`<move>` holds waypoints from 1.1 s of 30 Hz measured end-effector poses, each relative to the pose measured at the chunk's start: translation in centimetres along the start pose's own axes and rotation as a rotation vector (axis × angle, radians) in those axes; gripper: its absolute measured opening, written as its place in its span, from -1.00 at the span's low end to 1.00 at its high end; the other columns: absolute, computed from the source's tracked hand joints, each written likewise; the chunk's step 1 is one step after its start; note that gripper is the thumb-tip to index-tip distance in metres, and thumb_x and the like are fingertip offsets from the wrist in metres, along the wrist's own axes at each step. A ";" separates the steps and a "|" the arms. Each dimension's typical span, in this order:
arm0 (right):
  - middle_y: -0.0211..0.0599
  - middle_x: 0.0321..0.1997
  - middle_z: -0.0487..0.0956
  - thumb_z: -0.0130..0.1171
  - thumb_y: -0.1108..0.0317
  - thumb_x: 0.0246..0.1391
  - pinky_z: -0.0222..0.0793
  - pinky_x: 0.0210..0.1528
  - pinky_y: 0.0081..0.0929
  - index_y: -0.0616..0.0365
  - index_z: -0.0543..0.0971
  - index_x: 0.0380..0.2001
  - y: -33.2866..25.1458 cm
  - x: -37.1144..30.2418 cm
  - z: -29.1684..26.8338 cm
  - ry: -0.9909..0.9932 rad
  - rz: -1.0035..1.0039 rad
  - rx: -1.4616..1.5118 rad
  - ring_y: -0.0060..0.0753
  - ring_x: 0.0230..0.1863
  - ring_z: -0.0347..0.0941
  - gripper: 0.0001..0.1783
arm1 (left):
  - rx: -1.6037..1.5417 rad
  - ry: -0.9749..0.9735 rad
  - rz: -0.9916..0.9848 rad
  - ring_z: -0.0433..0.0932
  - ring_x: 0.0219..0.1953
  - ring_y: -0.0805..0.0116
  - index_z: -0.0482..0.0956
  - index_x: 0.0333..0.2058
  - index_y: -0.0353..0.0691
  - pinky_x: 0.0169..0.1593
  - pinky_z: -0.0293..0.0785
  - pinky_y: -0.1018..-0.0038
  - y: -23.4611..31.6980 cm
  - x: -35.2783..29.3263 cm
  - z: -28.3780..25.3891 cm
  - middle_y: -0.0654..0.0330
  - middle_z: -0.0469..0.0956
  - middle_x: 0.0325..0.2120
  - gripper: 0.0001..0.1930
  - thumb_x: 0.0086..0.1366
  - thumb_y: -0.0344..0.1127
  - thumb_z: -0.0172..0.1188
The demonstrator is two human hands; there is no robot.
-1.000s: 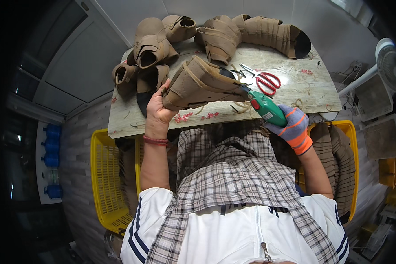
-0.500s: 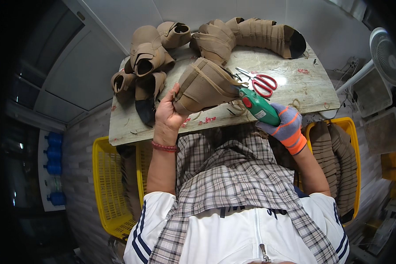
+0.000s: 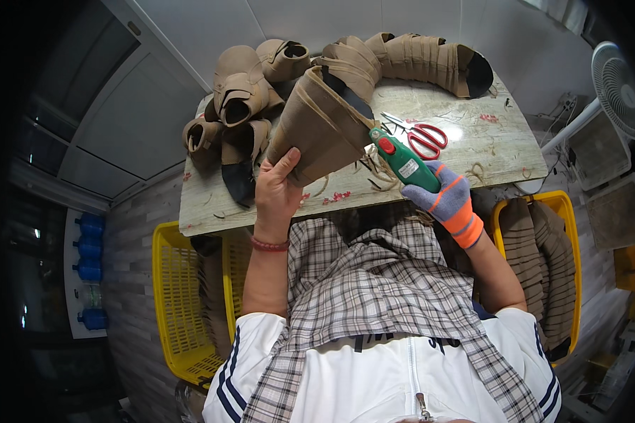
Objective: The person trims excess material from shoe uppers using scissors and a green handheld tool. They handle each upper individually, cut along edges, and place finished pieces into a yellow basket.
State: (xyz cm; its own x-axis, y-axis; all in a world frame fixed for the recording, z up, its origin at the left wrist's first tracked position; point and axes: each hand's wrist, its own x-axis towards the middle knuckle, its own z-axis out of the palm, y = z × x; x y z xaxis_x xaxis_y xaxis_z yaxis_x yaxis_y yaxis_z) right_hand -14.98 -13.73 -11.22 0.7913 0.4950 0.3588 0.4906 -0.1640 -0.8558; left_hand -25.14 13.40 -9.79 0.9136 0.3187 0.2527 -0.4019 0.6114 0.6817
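My left hand [image 3: 279, 194], bare and with a red bead bracelet at the wrist, grips a brown fabric shoe upper [image 3: 310, 134] from below, its thumb on the near face. The upper is raised above the table, its dark-lined opening facing up and right. My right hand [image 3: 441, 197], in a grey and orange glove, is closed round a green handheld power tool [image 3: 407, 163] with a red button. The tool's narrow tip meets the upper's right edge; exact contact is too small to tell. Red-handled scissors [image 3: 425, 139] lie just beyond the tool.
More brown uppers [image 3: 236, 95] stand piled at the table's back left, and a nested row [image 3: 423, 60] lies along the back. Trimmed strips litter the table [image 3: 501, 151]. Yellow baskets [image 3: 164, 296] with brown pieces flank me; a white fan [image 3: 617, 88] stands at right.
My left hand has tilted and turned the upper, so its dark-lined opening now shows. The right hand with the tool has moved slightly left, staying at the upper's edge.
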 end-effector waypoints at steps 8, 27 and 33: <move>-0.30 -0.54 0.59 0.47 0.05 -0.19 0.40 -0.45 -0.60 0.26 0.57 -0.27 -1.3 1.4 0.3 -0.030 0.124 0.035 -0.64 -0.53 0.47 -0.46 | 0.368 -0.004 0.051 0.56 -0.09 0.40 0.54 -0.04 -0.34 -0.02 0.48 0.48 -1.6 -0.6 -0.5 0.15 0.59 -0.13 -0.71 0.24 -0.53 0.15; -0.48 -0.66 0.42 0.31 0.08 0.02 0.26 -0.65 -0.64 0.24 0.57 -0.39 -1.9 3.2 -1.0 -0.027 0.428 0.471 -0.66 -0.69 0.32 -0.62 | 1.749 -0.435 0.495 0.57 -0.40 -0.03 0.58 -0.28 -0.44 -0.32 0.47 0.30 -4.3 -2.0 -2.4 -0.06 0.58 -0.43 -0.86 0.15 -0.58 0.17; -0.41 -0.64 0.43 0.25 0.02 0.06 0.33 -0.60 -0.56 0.20 0.50 -0.41 -2.0 4.0 -1.7 -0.054 0.431 0.534 -0.55 -0.66 0.38 -0.59 | 1.752 -0.548 0.555 0.54 -0.33 -0.09 0.56 -0.32 -0.45 -0.20 0.49 0.20 -4.2 -2.2 -3.7 -0.06 0.58 -0.42 -0.78 -0.01 -0.65 0.11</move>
State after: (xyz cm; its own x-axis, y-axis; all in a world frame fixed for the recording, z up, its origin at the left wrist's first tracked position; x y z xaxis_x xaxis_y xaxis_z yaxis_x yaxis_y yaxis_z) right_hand -12.19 -12.83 -7.40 0.8496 0.5237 -0.0623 -0.1220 0.0803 -0.9893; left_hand -25.66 12.87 -15.72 0.7812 -0.2504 0.5718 -0.4284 -0.8813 0.1993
